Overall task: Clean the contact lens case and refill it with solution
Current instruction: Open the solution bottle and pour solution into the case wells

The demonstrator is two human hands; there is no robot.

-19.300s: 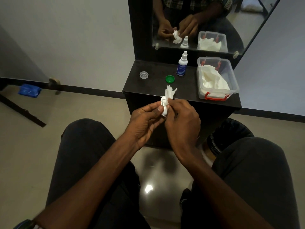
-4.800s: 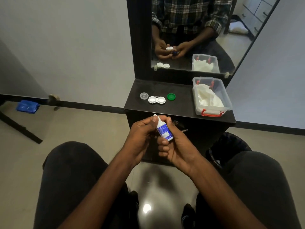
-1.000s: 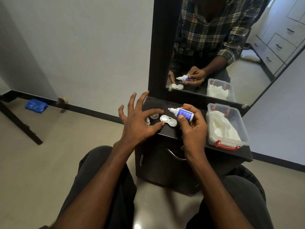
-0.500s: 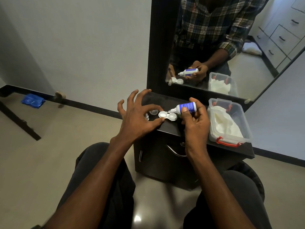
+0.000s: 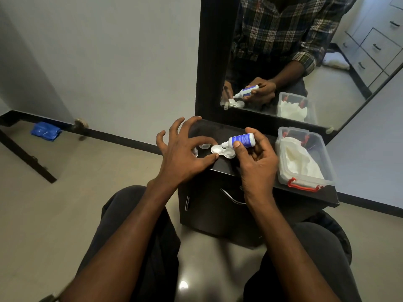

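a person's right hand (image 5: 255, 162) gripped a small white squeeze bottle with a blue label (image 5: 241, 141), tipped nearly flat, its nozzle over the left well of a white twin-well plastic contact lens case (image 5: 223, 151) that sat on the black cabinet top (image 5: 226, 131). the left hand (image 5: 185, 153) steadied the case by thumb and forefinger, other fingers spread and holding nothing. a hard squeeze risked overfilling the shallow well and flooding the cabinet top; a nudge from the nozzle could have slid the light case toward the near edge, close by. left of the case lay a clear round cap (image 5: 204, 146); right, a clear plastic box with red latches (image 5: 305, 160).
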